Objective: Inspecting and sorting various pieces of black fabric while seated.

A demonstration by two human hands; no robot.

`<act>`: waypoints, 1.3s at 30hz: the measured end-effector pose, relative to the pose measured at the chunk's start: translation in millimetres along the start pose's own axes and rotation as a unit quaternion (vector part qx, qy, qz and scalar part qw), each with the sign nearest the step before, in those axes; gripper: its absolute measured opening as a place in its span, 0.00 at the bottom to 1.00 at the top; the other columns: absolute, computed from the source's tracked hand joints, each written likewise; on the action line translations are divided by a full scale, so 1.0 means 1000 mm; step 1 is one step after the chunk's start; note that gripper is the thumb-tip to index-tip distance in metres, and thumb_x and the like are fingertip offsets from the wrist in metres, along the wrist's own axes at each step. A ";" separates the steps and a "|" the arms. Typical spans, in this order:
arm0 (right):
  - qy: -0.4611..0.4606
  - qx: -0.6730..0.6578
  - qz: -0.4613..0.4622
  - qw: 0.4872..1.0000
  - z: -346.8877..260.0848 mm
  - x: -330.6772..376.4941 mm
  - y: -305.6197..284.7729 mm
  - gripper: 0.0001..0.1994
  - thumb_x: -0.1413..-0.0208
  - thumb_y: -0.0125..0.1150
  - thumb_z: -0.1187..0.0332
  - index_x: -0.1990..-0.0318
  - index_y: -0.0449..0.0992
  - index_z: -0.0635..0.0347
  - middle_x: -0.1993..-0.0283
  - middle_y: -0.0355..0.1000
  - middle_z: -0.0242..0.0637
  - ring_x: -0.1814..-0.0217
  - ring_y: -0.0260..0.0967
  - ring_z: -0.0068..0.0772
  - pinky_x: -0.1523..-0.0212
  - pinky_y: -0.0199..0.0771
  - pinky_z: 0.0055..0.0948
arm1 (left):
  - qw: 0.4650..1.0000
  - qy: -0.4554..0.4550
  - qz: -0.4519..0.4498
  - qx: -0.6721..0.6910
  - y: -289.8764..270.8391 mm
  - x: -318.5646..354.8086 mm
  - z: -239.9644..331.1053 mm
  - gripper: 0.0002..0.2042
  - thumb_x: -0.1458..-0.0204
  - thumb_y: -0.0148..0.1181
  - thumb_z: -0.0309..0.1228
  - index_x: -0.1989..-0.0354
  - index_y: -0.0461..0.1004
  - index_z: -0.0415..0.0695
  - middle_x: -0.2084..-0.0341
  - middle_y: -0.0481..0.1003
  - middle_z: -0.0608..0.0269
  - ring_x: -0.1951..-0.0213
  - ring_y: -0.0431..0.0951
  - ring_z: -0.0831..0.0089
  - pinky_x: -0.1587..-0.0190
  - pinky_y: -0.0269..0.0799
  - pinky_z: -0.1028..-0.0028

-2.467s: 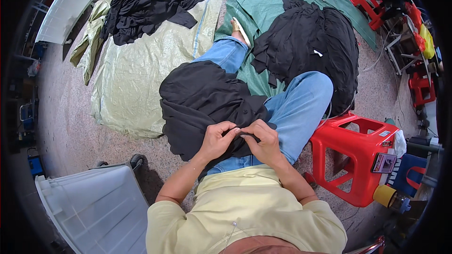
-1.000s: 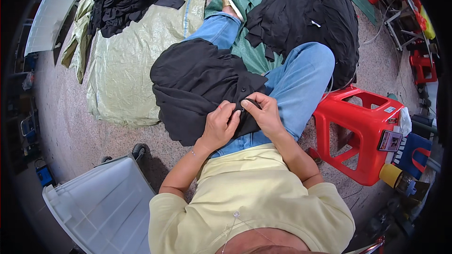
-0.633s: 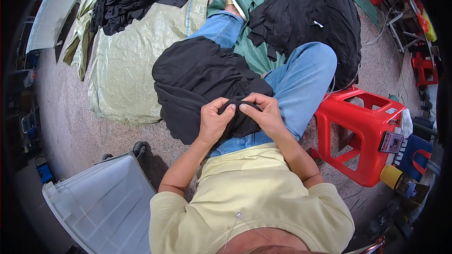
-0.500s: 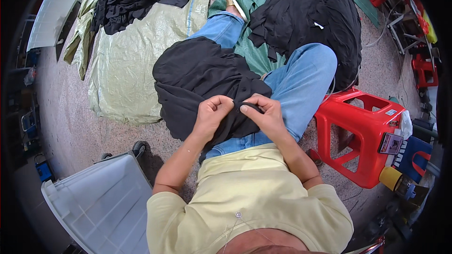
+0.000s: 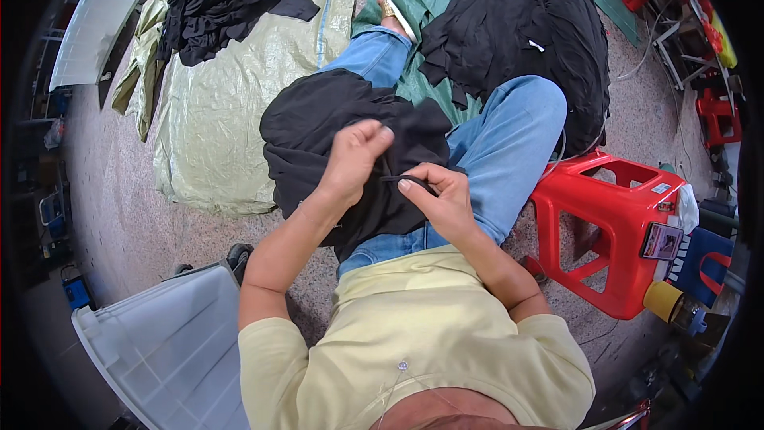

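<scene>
A black garment with loose folds lies across my lap and thighs. My right hand pinches a narrow black edge of it between thumb and fingers, and the strip runs out to the left of the fingertips. My left hand is raised over the garment, a little farther from my body than the right. Its fingers are curled against the thumb and slightly blurred; whatever they may hold is too small or smeared to name.
A red plastic stool stands at my right, with a phone by its side. At my left is a translucent bin. Black garment heaps lie ahead on green sheeting, and another black pile rests on pale sheeting.
My left hand has moved away from the right, up over the garment. My right hand has stayed nearly in place, still pinching the black edge. Folds of the garment have shifted.
</scene>
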State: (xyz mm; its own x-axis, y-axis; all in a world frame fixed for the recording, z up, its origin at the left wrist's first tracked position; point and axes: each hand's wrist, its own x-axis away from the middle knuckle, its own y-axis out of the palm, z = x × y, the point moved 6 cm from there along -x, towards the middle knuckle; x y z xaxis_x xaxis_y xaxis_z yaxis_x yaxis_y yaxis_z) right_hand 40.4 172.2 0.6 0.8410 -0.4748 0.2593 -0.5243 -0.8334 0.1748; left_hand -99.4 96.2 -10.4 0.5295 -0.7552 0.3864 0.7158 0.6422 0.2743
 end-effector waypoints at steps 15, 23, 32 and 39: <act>-0.359 0.335 0.033 0.870 -0.052 0.015 0.024 0.08 0.57 0.71 0.75 0.70 0.76 0.57 0.75 0.70 0.33 0.75 0.67 0.35 0.72 0.57 0.32 | 0.994 0.064 0.030 0.084 0.022 0.025 0.042 0.07 0.39 0.61 0.30 0.63 0.77 0.39 0.70 0.76 0.73 0.69 0.70 0.88 0.64 0.68 0.84; -0.312 0.359 0.021 0.879 -0.048 0.007 -0.009 0.08 0.57 0.69 0.77 0.69 0.75 0.60 0.70 0.73 0.37 0.68 0.71 0.41 0.65 0.64 0.35 | 0.975 0.185 0.117 -0.048 0.008 0.031 0.032 0.07 0.35 0.53 0.28 0.60 0.75 0.37 0.68 0.74 0.76 0.65 0.67 0.90 0.61 0.64 0.86; -0.305 0.293 0.004 0.906 -0.051 0.010 -0.007 0.09 0.54 0.68 0.79 0.67 0.73 0.64 0.71 0.67 0.42 0.72 0.69 0.46 0.72 0.68 0.38 | 0.903 0.284 0.146 -0.288 0.001 0.034 0.042 0.07 0.49 0.67 0.24 0.71 0.75 0.34 0.80 0.69 0.63 0.77 0.67 0.80 0.73 0.63 0.77; -0.252 0.275 -0.033 0.927 -0.042 0.009 0.001 0.09 0.54 0.69 0.79 0.65 0.76 0.64 0.72 0.70 0.40 0.72 0.71 0.42 0.71 0.69 0.33 | 0.967 0.124 0.000 -0.221 -0.002 0.041 0.017 0.07 0.48 0.67 0.25 0.70 0.78 0.32 0.80 0.70 0.71 0.75 0.65 0.86 0.73 0.60 0.79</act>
State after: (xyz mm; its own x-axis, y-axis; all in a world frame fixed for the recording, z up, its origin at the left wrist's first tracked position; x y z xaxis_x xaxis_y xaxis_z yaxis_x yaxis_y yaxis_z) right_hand 41.7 179.4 42.5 0.8973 -0.3735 -0.2353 -0.4382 -0.8183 -0.3721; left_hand -86.9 65.8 19.6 0.5834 -0.7984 0.1492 0.8115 0.5650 -0.1496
